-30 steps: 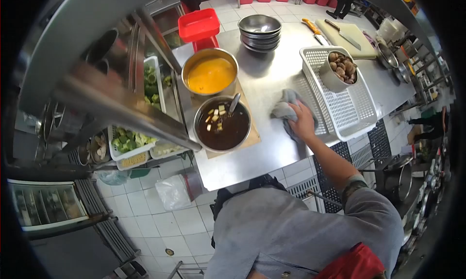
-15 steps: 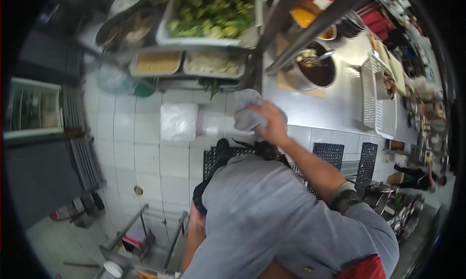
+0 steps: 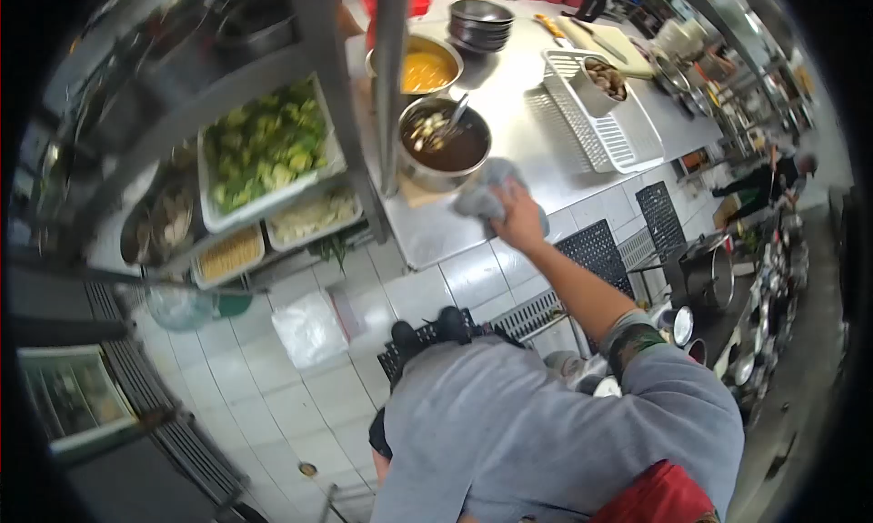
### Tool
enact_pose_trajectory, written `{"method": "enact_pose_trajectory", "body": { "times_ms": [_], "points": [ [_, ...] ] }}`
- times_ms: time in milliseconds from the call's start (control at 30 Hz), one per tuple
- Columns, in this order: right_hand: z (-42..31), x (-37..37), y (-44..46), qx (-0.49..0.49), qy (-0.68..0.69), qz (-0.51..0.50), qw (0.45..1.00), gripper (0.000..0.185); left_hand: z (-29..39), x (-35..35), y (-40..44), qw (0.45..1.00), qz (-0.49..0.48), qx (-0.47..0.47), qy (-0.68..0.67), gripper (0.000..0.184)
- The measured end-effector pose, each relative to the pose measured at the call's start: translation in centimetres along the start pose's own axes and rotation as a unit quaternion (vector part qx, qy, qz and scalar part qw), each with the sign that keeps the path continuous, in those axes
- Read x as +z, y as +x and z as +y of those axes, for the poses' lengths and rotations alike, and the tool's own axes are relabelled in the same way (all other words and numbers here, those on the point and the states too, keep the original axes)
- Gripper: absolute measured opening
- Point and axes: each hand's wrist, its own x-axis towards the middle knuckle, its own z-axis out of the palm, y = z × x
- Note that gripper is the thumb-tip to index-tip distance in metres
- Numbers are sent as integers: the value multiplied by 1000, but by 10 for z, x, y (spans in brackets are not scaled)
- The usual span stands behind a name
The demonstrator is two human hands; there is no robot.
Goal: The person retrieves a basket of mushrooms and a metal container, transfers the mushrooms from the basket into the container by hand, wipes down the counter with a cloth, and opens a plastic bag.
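Right hand: the right hand (image 3: pixel 520 216) was over the near part of the worktop (image 3: pixel 527 132), reaching forward from the body.
Its grip: the fingers were bent and closed on a grey cloth (image 3: pixel 482 202); the fingertips were partly hidden, so I cannot tell how tightly they held it.
Left hand: it did not show, so I cannot tell its state.
Cloth: it lay on the worktop near the front edge, bunched under the right hand and spreading to its left and forward; being crumpled, it had no clear long axis.
Cloth and near pot: the near pot (image 3: pixel 427 173) stood just beside the cloth, forward and left; I cannot tell whether they touched.
In the near pot: dark liquid, pale pieces and a spoon (image 3: pixel 458 111) leaning on the rim.
Trays at left: a large tray (image 3: pixel 273 200) held green vegetables; two small trays (image 3: pixel 318 232) in front held yellow and pale pieces.
Far pot: another pot (image 3: pixel 432 48), behind the near one, contained orange liquid.
White basket: the basket (image 3: pixel 629 147), well apart at right, carried a small pot (image 3: pixel 596 95) of brown pieces, probably mushrooms.
Bowls: a stack of metal bowls (image 3: pixel 479 29) stood farther back.
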Motion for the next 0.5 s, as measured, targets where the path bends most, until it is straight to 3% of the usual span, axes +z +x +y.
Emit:
{"method": "enact_pose_trajectory", "body": {
  "times_ms": [100, 133, 167, 200, 267, 300, 333, 367, 433, 467, 500],
  "points": [
    [60, 1, 23, 17, 26, 70, 997, 64, 17, 1, -4, 1000, 19, 0, 6, 59],
    [82, -15, 30, 113, 71, 90, 987, 59, 24, 1, -5, 1000, 23, 4, 13, 59],
    [119, -15, 35, 265, 40, 38, 963, 56, 30, 3, -7, 999, 26, 7, 20, 58],
    [146, -16, 19, 245, -11, 136, 960, 53, 39, 5, -8, 999, 30, 9, 21, 58],
    [142, -23, -18, 237, -34, 168, 956, 58, 56, 11, -1, 999, 36, 21, 20, 57],
    [139, -9, -43, 250, 29, 155, 955, 66, 61, 12, 2, 999, 40, 24, 21, 57],
    [115, -6, -64, 264, 46, 112, 957, 74, 70, 15, 5, 999, 43, 26, 18, 57],
    [108, 14, -89, 217, 86, 89, 968, 70, 78, 18, 10, 998, 48, 29, 15, 56],
    [68, -46, -89, 227, 340, -114, 906, 56, 92, 19, 18, 998, 54, 32, 13, 56],
    [41, -114, -63, 209, 425, -160, 866, 64, 97, 19, 21, 998, 59, 33, 14, 55],
    [30, -175, -40, 125, 441, -102, 883, 63, 103, 19, 22, 997, 62, 36, 13, 55]
  ]
}}
